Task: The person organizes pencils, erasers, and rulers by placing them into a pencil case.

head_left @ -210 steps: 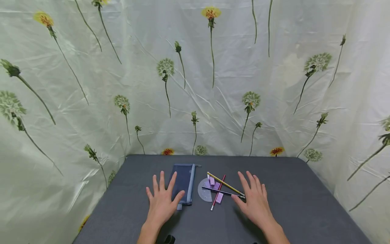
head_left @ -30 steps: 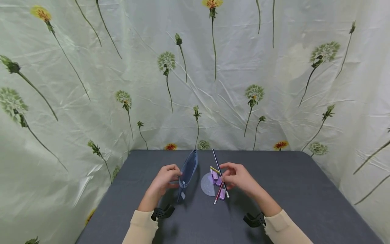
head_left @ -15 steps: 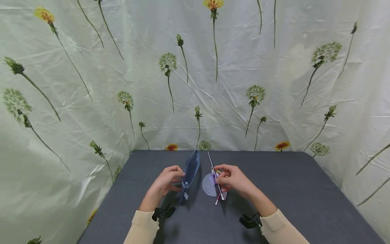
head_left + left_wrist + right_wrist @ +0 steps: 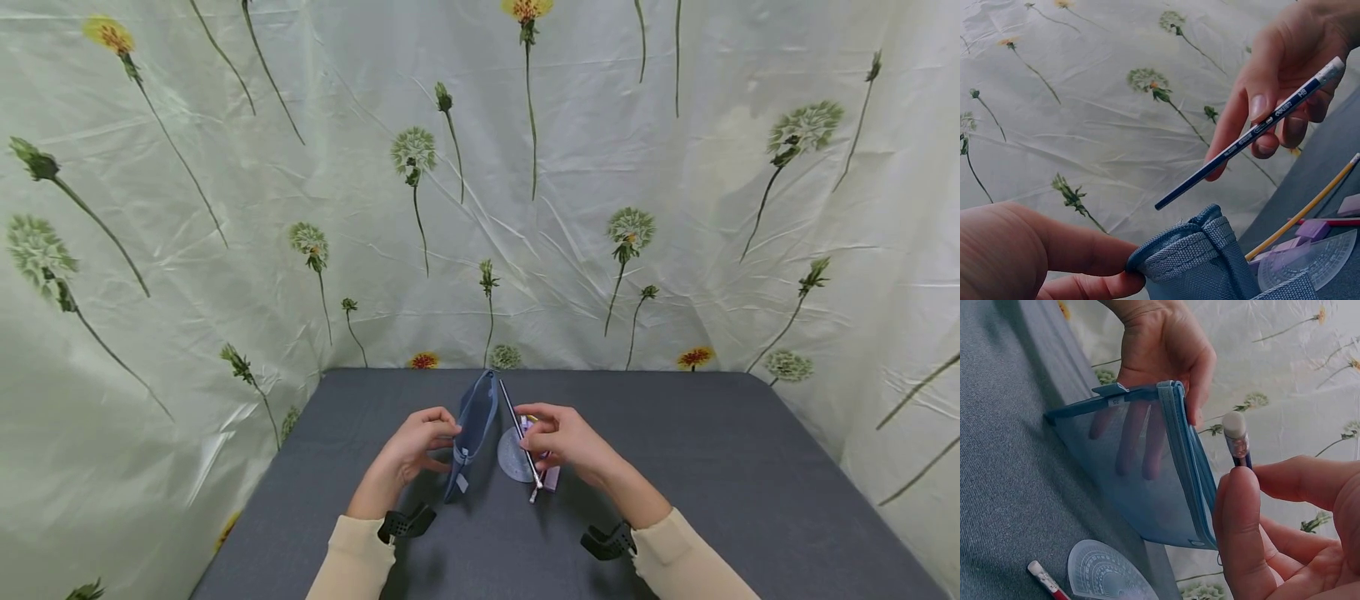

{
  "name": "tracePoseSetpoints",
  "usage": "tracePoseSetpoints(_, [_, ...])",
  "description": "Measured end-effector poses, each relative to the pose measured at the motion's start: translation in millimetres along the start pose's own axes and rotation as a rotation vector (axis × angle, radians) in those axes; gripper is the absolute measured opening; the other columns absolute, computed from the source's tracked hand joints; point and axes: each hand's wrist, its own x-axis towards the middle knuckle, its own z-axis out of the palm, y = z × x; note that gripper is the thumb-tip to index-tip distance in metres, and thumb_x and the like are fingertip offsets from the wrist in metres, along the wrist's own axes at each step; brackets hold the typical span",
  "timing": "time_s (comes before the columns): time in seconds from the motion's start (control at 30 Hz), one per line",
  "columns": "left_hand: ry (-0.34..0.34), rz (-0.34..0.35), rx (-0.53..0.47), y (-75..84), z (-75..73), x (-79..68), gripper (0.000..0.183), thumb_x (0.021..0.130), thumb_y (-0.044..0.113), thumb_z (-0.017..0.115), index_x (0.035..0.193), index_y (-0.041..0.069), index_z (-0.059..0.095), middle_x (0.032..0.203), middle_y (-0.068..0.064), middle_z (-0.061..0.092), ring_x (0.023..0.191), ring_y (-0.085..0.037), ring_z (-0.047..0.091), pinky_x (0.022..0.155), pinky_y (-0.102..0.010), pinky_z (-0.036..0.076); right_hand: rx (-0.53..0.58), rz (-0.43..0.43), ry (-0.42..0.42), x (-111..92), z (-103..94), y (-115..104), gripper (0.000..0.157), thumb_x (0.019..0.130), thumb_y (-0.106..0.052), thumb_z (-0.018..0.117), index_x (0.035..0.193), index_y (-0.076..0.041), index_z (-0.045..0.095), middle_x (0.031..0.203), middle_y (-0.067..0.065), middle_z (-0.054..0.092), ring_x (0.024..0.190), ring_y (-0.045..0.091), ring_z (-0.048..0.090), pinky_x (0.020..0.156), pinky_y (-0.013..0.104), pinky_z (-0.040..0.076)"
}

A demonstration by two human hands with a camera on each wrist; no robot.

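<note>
On the dark grey surface, a blue mesh zip pouch is standing up on edge, roughly mid-scene, with its mouth gaping. The left hand has it from the left side: that grip is closed down to a pinch on the pouch's edge, and you can see some of the fingers through the mesh. Over on the right, the right hand is holding a navy HB pencil, thumb and fingers closed around it, so pretty much no gap in that grip. The pencil's in the air just right of the pouch mouth, blunt end pointing far and white eraser tip near, and the left wrist view shows it clear of the fabric. Below the right hand there's a little pile: a clear protractor, a yellow pencil, a red pencil and some lilac blocks, partly hidden in the head view. Behind everything hangs a pale dandelion-print sheet, and both wrists have black straps on.
</note>
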Motion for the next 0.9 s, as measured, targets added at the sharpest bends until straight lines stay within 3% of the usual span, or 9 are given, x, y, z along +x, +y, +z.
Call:
tracePoseSetpoints(0.37, [-0.041, -0.008, -0.003, -1.7, 4.1, 0.6, 0.012, 0.094, 0.015, 0.066, 0.084, 0.013, 0.059, 0.126, -0.021, 0.056, 0.113, -0.043, 0.053, 0.065, -0.057, 0.052, 0.023, 0.023, -0.009, 8.3, 6.3, 0.4, 0.058, 0.091, -0.008, 0.071, 0.145, -0.003, 0.05, 0.106, 0.026, 0.068, 0.078, 0.02, 0.064, 0.064, 0.034, 0.056])
tracePoseSetpoints(0.73, [-0.029, -0.021, -0.01, -2.9, 6.8, 0.6, 0.013, 0.093, 0.017, 0.068, 0.083, 0.014, 0.059, 0.12, -0.019, 0.057, 0.112, -0.043, 0.052, 0.062, -0.06, 0.051, 0.031, 0.029, -0.006, 13.3, 10.6, 2.4, 0.058, 0.091, -0.009, 0.072, 0.144, -0.001, 0.05, 0.106, 0.025, 0.068, 0.078, 0.018, 0.064, 0.063, 0.03, 0.055])
tracePoseSetpoints(0.9, [-0.026, -0.023, -0.014, -3.1, 7.5, 0.0, 0.014, 0.094, 0.016, 0.067, 0.083, 0.013, 0.059, 0.117, -0.017, 0.057, 0.111, -0.043, 0.051, 0.061, -0.062, 0.05, 0.075, 0.05, -0.014, 19.4, 11.4, -0.8, 0.056, 0.092, -0.008, 0.07, 0.143, 0.0, 0.051, 0.101, 0.017, 0.07, 0.079, 0.016, 0.063, 0.063, 0.028, 0.054])
